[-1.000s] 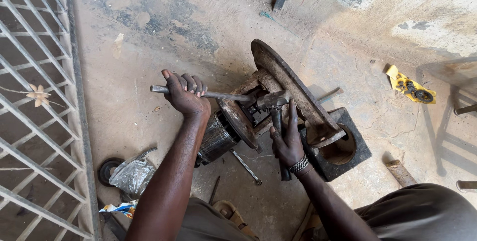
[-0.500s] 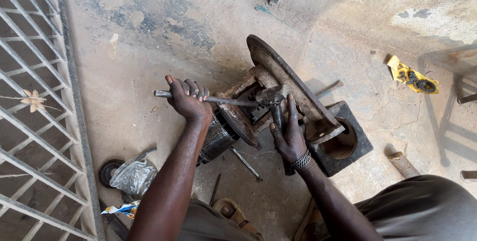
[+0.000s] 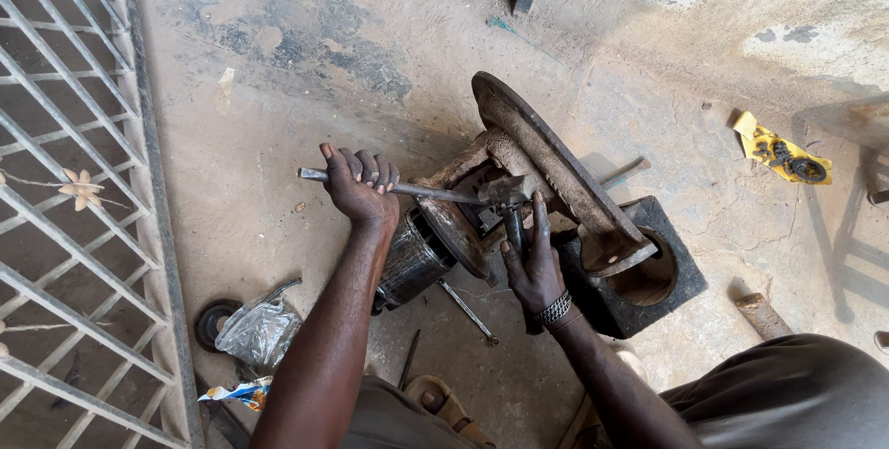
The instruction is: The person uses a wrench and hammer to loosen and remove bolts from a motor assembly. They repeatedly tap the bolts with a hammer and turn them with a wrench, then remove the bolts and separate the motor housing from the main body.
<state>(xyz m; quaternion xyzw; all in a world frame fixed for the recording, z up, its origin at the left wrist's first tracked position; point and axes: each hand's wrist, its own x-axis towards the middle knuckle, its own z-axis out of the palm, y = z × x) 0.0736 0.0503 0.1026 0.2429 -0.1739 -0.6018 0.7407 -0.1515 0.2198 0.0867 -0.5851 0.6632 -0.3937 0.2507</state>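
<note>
On the dusty floor: a person works low down over a rusty machine part (image 3: 519,199), which sits in the middle of the scene, leaning on a dark square block with a round hole (image 3: 648,278).
Left hand: the left hand (image 3: 361,188) is clenched tight around the thin end of a long metal hammer (image 3: 421,192), well left of the machine part.
Hammer head: it sits right at the top of a dark metal punch (image 3: 512,227), touching or almost touching; I cannot tell which.
Right hand: the right hand (image 3: 532,268) wraps its fingers around the punch and holds it standing up against the machine part.
How to do it well: I think the punch should stay straight and steady, and each hit should land flat on its top.
Watch out: the fingers sit close under the hammer head, so a crooked hit could hurt them.
Nearby: a clear plastic bag (image 3: 259,329) lies near left, and a metal gate (image 3: 74,208) stands far left.
</note>
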